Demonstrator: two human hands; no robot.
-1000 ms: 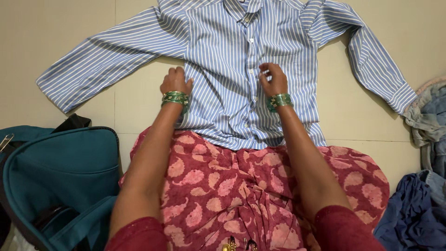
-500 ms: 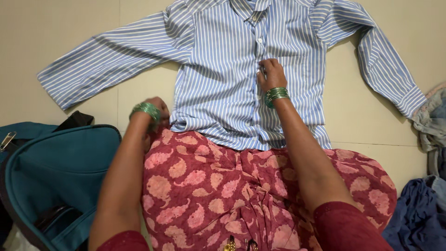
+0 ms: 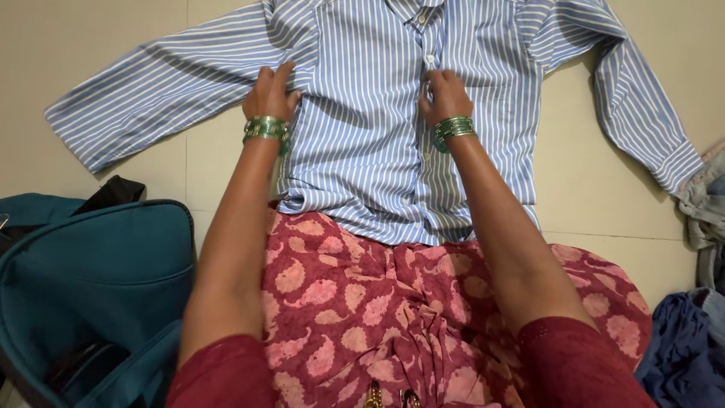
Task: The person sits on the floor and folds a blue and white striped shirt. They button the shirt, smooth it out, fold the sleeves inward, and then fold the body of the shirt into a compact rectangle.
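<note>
One blue-and-white striped shirt [image 3: 362, 128] is lying front-up on the pale tiled floor [image 3: 98, 30], both sleeves spread wide, hem touching the person's red patterned lap [image 3: 377, 302]; left hand [image 3: 270, 94] is pressing flat near the left armpit seam, fingers loosely spread and gripping nothing; right hand [image 3: 445, 94] is resting on the button placket, fingers [image 3: 434, 83] curled narrow, seemingly pinching cloth there; progress, judged: shirt is laid out and being smoothed, no fold made yet, sleeves and body remaining; teal bag [image 3: 98, 279] is sitting at left, heaped clothes [image 3: 691, 340] at right
</note>
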